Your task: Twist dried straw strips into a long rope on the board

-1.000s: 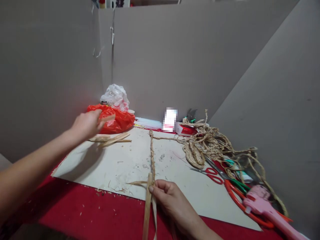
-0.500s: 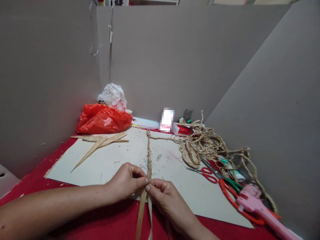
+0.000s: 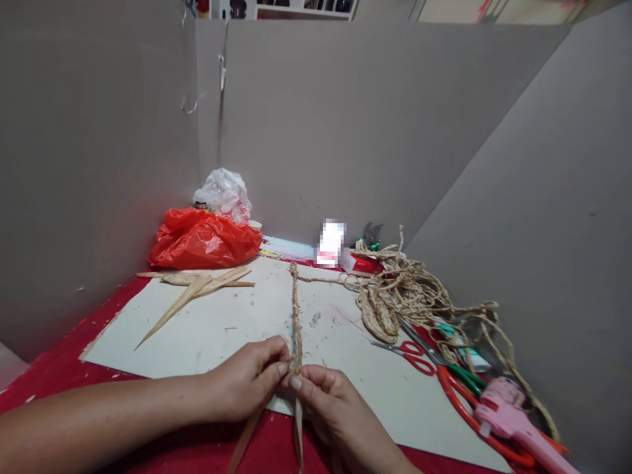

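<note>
A thin braided straw cord [image 3: 296, 309] runs straight across a white board [image 3: 237, 322] toward me. My left hand [image 3: 249, 382] and my right hand [image 3: 328, 398] meet at its near end, fingers pinched on the cord's end, where loose flat straw strips [image 3: 297, 431] hang down toward me over the red table cover [image 3: 64, 375]. The far end of the cord joins a tangled pile of braided straw rope [image 3: 405, 293] at the right.
Loose dried leaf strips [image 3: 197, 284] lie at the board's back left, by a red plastic bag [image 3: 202, 238] and a white bag [image 3: 224, 193]. Red scissors [image 3: 409, 350], larger red-handled shears [image 3: 469, 405] and a pink glue gun [image 3: 513, 421] lie at the right. Grey partition walls surround the table.
My left hand came back from the leaf strips by the red bag and joined my right hand at the cord's near end. Since then both hands have stayed pinched there.
</note>
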Demonstrator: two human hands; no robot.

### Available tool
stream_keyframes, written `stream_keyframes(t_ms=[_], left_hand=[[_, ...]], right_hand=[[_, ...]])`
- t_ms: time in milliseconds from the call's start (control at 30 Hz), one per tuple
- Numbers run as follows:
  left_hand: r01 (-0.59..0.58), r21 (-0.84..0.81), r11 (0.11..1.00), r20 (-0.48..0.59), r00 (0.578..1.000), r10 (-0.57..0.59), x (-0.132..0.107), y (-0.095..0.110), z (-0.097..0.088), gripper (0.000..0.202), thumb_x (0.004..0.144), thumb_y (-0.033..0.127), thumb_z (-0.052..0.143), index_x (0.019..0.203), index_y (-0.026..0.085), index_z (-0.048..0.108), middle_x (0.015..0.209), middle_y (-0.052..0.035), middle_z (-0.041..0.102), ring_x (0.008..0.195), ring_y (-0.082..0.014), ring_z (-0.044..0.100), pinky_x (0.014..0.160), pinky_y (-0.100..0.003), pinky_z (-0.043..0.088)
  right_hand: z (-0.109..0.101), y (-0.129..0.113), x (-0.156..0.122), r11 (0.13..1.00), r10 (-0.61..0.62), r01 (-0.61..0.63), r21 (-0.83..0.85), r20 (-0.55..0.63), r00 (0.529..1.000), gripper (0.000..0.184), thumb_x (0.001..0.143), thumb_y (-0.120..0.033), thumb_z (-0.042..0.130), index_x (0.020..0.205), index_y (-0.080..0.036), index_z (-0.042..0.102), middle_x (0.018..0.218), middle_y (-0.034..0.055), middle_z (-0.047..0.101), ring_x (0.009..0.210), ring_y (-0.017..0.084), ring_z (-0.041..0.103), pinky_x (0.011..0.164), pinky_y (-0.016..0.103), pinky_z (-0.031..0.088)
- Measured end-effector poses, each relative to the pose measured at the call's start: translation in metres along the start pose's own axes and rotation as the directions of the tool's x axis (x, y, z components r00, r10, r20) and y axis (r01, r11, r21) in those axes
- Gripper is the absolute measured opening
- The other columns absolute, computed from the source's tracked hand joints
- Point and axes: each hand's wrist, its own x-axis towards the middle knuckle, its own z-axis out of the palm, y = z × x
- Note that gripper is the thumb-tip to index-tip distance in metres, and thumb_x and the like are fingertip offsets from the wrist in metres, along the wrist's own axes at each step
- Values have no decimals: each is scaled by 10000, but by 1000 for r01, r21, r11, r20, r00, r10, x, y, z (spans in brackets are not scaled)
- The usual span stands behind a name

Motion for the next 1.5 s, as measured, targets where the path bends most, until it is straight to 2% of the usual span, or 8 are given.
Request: stream_keyframes(t_ms=[200, 567, 867, 1067, 1133, 1267, 1367, 1500], left_hand=[[-8, 28, 1000, -50, 999, 10, 1, -5, 3, 126, 823, 251, 462, 732, 167, 487, 673, 37, 479, 646, -93, 414, 615, -201, 338], [90, -273, 958, 44, 996, -81, 2, -3, -3, 174, 751, 306, 582, 745, 153, 500, 720, -1, 558, 675, -106, 479, 639, -215, 373], [103, 27, 994, 111, 988, -105, 1, -6, -13, 35, 766, 203, 488, 752, 173, 499, 640, 41, 487, 586, -86, 403, 541, -194, 312], [48, 241, 969, -202, 979, 2, 2, -1, -20, 32, 777, 183, 459, 752, 178, 479, 699, 27, 500, 655, -104, 424, 626, -221, 343], [76, 186, 980, -229, 973, -32, 2, 1, -17, 44, 802, 198, 430, 772, 185, 459, 642, 43, 473, 593, -94, 402, 577, -215, 331], [176, -83, 981, -56, 982, -180, 2, 5, -12, 72, 801, 245, 464, 771, 179, 459, 583, 53, 480, 496, -72, 366, 472, -189, 278], [173, -187, 967, 37, 985, -169, 2, 8, -13, 142, 781, 293, 534, 749, 156, 511, 692, 0, 579, 544, -73, 436, 497, -186, 321], [-25, -33, 999, -3, 1000, 25, 2, 10, -16, 112, 728, 230, 614, 682, 134, 580, 1050, -68, 575, 911, -142, 538, 792, -233, 407]], right_hand=[[0, -1, 0, 1000, 17, -17, 11, 25, 1000, 357, 649, -472, 740, 727, -126, 699, 478, -49, 430, 456, 49, 294, 481, 187, 270], [-10, 0, 0, 990, 128, -124, -66, 65, 990, 357, 754, -487, 649, 743, -144, 551, 422, -121, 235, 363, 26, 112, 360, 192, 55], [-12, -2, -1, 988, 145, -136, -74, 127, 981, 345, 810, -473, 590, 838, -129, 596, 441, -104, 275, 371, 31, 146, 354, 180, 91], [-14, -3, -3, 985, 153, -143, -92, 109, 982, 371, 841, -440, 566, 992, -105, 619, 453, -97, 292, 383, 35, 167, 376, 189, 98], [-15, -4, -2, 984, 159, -149, -95, 110, 981, 374, 852, -436, 552, 1006, -102, 618, 456, -95, 301, 383, 36, 164, 376, 191, 99], [-17, -2, -1, 988, 140, -128, -92, 142, 980, 329, 868, -412, 537, 965, -109, 617, 451, -92, 306, 381, 36, 171, 375, 187, 103], [-19, 0, 1, 991, 115, -103, -82, 169, 979, 285, 882, -392, 520, 834, -122, 598, 450, -84, 325, 372, 34, 193, 372, 186, 115], [-21, 1, 1, 993, 118, -117, -17, 199, 973, 285, 893, -376, 501, 751, -135, 553, 451, -83, 339, 350, 29, 180, 355, 181, 121]])
